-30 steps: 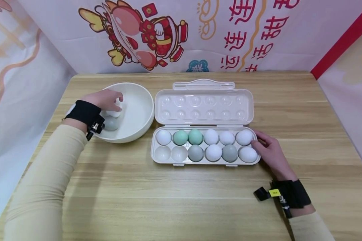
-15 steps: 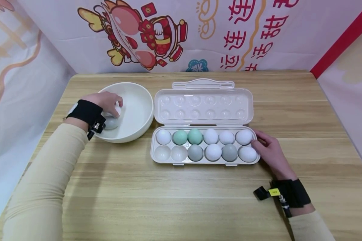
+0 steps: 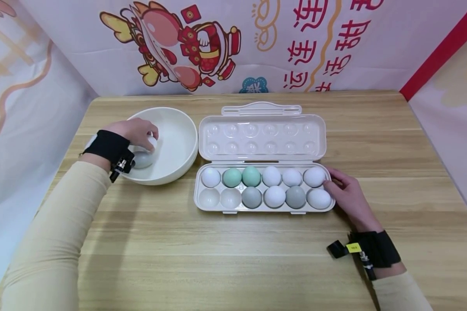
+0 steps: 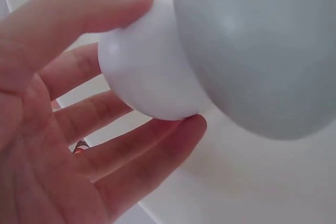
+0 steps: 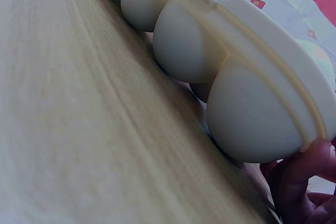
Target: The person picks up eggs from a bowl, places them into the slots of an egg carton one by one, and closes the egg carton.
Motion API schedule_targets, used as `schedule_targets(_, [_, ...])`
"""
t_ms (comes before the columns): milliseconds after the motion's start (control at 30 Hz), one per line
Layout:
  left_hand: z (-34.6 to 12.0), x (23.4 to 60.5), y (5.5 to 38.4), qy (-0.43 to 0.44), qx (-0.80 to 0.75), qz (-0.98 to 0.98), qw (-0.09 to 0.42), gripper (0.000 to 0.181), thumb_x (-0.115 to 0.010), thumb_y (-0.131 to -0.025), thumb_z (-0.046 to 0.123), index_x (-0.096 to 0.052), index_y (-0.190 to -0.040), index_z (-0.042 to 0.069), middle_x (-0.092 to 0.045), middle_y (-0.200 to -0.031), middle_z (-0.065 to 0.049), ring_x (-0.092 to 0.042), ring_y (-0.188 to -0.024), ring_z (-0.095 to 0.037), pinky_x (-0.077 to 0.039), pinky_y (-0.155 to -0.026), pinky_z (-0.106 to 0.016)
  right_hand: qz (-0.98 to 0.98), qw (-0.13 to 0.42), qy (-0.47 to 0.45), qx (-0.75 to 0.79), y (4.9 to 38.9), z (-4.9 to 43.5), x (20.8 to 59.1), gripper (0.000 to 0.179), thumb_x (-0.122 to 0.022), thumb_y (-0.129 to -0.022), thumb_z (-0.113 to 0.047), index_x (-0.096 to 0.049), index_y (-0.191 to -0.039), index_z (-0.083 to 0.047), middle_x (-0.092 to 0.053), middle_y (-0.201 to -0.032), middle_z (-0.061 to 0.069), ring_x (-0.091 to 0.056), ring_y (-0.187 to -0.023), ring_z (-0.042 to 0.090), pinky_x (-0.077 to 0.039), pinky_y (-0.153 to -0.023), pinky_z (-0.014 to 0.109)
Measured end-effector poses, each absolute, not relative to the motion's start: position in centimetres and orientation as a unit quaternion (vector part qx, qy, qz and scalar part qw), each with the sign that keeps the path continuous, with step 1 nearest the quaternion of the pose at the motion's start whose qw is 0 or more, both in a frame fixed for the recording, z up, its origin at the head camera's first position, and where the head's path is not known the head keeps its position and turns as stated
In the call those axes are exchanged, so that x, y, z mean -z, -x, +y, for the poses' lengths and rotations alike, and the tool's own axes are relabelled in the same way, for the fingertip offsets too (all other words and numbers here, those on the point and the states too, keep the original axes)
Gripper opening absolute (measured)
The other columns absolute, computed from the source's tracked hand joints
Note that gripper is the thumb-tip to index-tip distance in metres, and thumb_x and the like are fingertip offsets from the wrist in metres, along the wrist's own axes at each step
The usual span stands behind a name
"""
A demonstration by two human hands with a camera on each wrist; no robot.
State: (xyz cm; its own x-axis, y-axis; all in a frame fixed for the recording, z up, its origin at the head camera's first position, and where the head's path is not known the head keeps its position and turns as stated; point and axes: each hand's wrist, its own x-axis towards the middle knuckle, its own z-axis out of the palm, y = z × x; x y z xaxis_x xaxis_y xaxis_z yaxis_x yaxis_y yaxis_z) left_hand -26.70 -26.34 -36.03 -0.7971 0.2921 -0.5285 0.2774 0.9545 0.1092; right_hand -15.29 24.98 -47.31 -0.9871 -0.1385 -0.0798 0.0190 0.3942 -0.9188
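Inside the white bowl (image 3: pixel 179 142) at the left, my left hand (image 3: pixel 134 131) grips a white egg (image 4: pixel 152 66) between the thumb and the fingers. A grey egg (image 4: pixel 262 51) lies right beside it, touching or nearly so. At the right end of the egg box (image 3: pixel 222 210), my right hand (image 3: pixel 352 198) holds the rim, with the thumb on the edge. The box's lid (image 3: pixel 262 142) is folded back. White, green and grey eggs fill most of its cups; the two front-left cups (image 3: pixel 219 198) hold none.
The wooden table (image 3: pixel 218 259) carries the bowl and the egg box side by side, the bowl's right rim close to the box's left edge. A printed cloth (image 3: pixel 268 47) hangs behind the table and along its sides.
My left hand's fingers have come down and closed around the white egg in the bowl. The right hand and the egg box have stayed in place.
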Motion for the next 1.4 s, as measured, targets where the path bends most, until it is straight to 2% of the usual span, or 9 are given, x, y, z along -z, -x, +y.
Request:
schedule_targets(167, [-26.2, 36.1, 26.4, -0.175, -0.011, 0.951, 0.256, 0.025, -0.068, -0.074, 0.015, -0.06, -0.096, 0.006, -0.054, -0.088, -0.012, -0.046, -0.084, -0.029, -0.036, -0.073, -0.039, 0.83, 0.068, 0.04, 0.552, 15.3, 25.0, 47.5, 0.045, -0.048, -0.095, -0.026, -0.043, -0.135, -0.006, -0.047, -0.132, 0.023, -0.048, -0.107, 0.007, -0.043, -0.079, 0.011])
schedule_targets(467, [-24.7, 35.2, 25.5, -0.223, -0.006, 0.948, 0.226, 0.028, -0.07, -0.073, 0.013, -0.061, -0.099, 0.005, -0.057, -0.085, -0.01, -0.046, -0.081, -0.028, -0.036, -0.073, -0.039, 0.83, 0.068, 0.041, 0.553, 15.4, 25.1, 47.7, 0.045, -0.048, -0.095, -0.026, -0.043, -0.136, -0.006, -0.046, -0.132, 0.023, -0.049, -0.106, 0.006, -0.044, -0.078, 0.011])
schedule_targets(833, [-22.4, 34.2, 24.5, -0.26, 0.001, 0.946, 0.195, 0.031, -0.07, -0.074, 0.01, -0.06, -0.101, 0.001, -0.055, -0.09, -0.015, -0.047, -0.08, -0.029, -0.041, -0.073, -0.041, 0.826, 0.068, 0.032, 0.558, 15.3, 25.0, 47.4, 0.045, -0.049, -0.094, -0.025, -0.043, -0.135, -0.006, -0.046, -0.132, 0.023, -0.049, -0.105, 0.004, -0.043, -0.078, 0.01])
schedule_targets(1100, [-21.4, 33.5, 23.8, -0.26, -0.012, 0.948, 0.185, 0.034, -0.071, -0.075, 0.012, -0.059, -0.106, 0.003, -0.055, -0.098, -0.018, -0.049, -0.084, -0.031, -0.044, -0.077, -0.044, 0.828, 0.072, 0.032, 0.556, 15.4, 25.1, 47.4, 0.045, -0.049, -0.094, -0.025, -0.043, -0.135, -0.006, -0.046, -0.133, 0.022, -0.048, -0.106, 0.005, -0.043, -0.078, 0.01])
schedule_targets(1400, [-20.6, 32.3, 22.6, -0.276, -0.023, 0.951, 0.136, 0.032, -0.072, -0.074, 0.013, -0.059, -0.102, 0.005, -0.055, -0.098, -0.018, -0.052, -0.082, -0.031, -0.048, -0.076, -0.044, 0.822, 0.072, 0.032, 0.564, 15.4, 25.1, 47.5, 0.044, -0.05, -0.094, -0.024, -0.046, -0.133, -0.005, -0.05, -0.127, 0.015, -0.051, -0.101, 0.002, -0.045, -0.077, 0.011])
